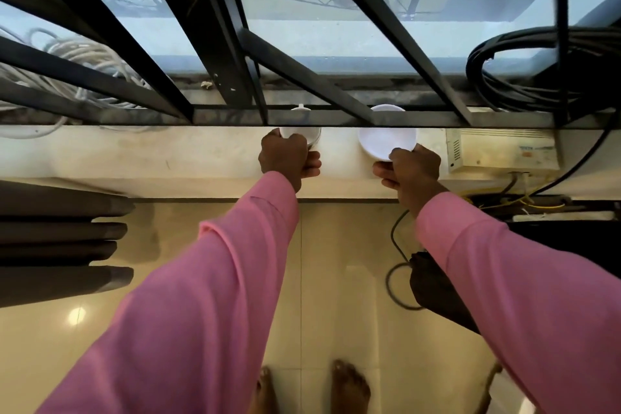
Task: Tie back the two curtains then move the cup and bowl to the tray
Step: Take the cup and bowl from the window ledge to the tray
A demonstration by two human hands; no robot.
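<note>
Your left hand [289,158] wraps the cup [302,135] on the sill [201,151]; at its three o'clock, your right hand [411,166] pinches the bowl [384,141] rim. Both look light, rigid, slick, probably breakable, so lift level.

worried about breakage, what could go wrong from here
The right hand holds the bowl only by its near rim, so it could tip. The cup and bowl sit partly under the window bars; lifting straight up might knock them. A black cable loops on the floor by the feet, a trip risk.
</note>
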